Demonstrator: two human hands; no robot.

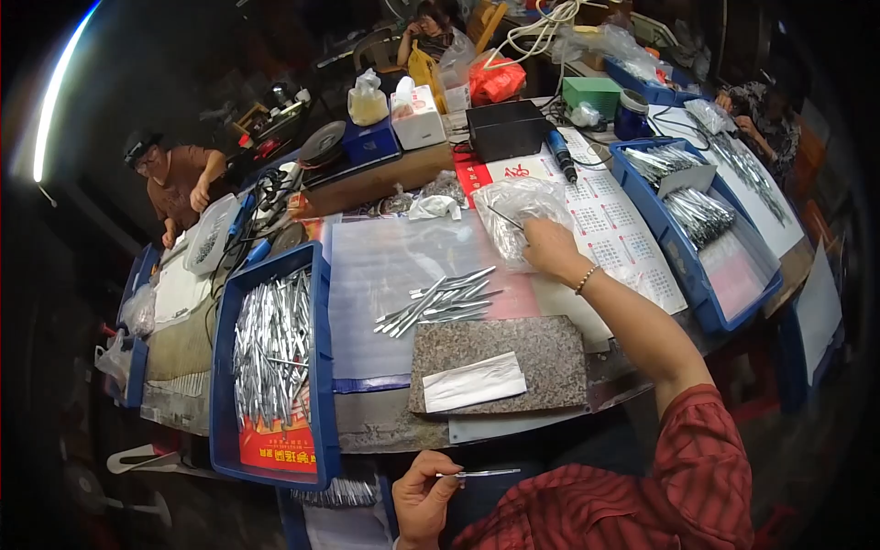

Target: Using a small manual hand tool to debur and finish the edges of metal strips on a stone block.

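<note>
Near the lower edge, my left hand (423,500) pinches a slim silver metal piece (490,473) between thumb and fingers, in front of the table edge. My right hand (550,246) reaches across the table to a crumpled clear plastic bag (513,197), its fingers closed on a thin dark rod (504,217) that points up and left. Between my arms lies a loose pile of slim silver metal pieces (440,298) on a plastic sheet (367,266). Closer to me, a folded white paper towel (472,380) rests on a speckled stone slab (555,367).
A blue bin (325,367) of silver pieces stands at left, another blue bin (747,293) with bundled pieces at right. A blue-black power tool (560,154) and a black box (506,126) stand at the back. Other people (183,188) sit around the tables.
</note>
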